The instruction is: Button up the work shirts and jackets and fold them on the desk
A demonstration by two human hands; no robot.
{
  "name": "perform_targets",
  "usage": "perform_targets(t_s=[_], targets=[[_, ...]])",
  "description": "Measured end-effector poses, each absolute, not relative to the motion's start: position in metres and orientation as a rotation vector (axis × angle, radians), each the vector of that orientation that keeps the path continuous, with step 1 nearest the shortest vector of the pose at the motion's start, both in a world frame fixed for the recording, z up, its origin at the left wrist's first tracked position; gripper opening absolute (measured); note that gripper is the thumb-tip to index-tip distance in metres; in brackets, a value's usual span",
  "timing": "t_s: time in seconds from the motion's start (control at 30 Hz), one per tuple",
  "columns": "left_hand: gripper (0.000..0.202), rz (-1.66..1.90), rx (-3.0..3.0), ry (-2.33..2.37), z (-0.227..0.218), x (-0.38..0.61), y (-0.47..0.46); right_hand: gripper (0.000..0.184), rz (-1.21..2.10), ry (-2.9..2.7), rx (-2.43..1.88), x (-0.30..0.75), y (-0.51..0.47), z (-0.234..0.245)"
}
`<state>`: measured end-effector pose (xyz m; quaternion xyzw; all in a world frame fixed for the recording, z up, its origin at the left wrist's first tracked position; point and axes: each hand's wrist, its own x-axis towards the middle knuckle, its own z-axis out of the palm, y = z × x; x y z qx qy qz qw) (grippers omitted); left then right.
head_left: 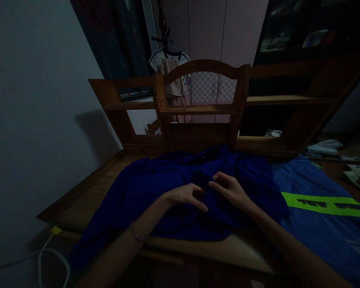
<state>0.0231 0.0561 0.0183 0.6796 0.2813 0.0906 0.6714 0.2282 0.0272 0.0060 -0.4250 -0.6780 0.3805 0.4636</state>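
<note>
A dark blue garment [156,188] lies spread over the wooden surface [87,196] in front of me. Both my hands rest on its middle. My left hand [184,196] has its fingers curled and pinches a fold of the blue cloth. My right hand [228,188] sits close beside it, fingers bent, also gripping the cloth near a dark bunched part [202,180]. A thin bracelet [135,234] circles my left wrist. The light is dim.
A lighter blue sheet with a bright green stripe [321,204] lies to the right. A wooden headboard with shelves [199,108] stands behind. Clothes hang on a hanger [171,72] further back. A white cable [48,256] trails at lower left by the wall.
</note>
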Motion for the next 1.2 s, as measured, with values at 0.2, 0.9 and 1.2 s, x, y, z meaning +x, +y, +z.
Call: perform_targets(t_s=[0.2, 0.9, 1.2], targets=[[0.034, -0.01, 1.748, 0.712, 0.029, 0.026, 0.047, 0.027, 0.913, -1.859, -1.021, 0.224, 0.022, 0.0], [0.02, 0.552, 2.245, 0.814, -0.015, 0.029, 0.02, 0.03, 0.905, -1.929, -0.987, 0.228, 0.023, -0.004], [0.032, 0.516, 2.433, 0.826, -0.02, 0.028, 0.012, 0.034, 1.061, -2.019, -0.977, 0.232, 0.026, -0.006]])
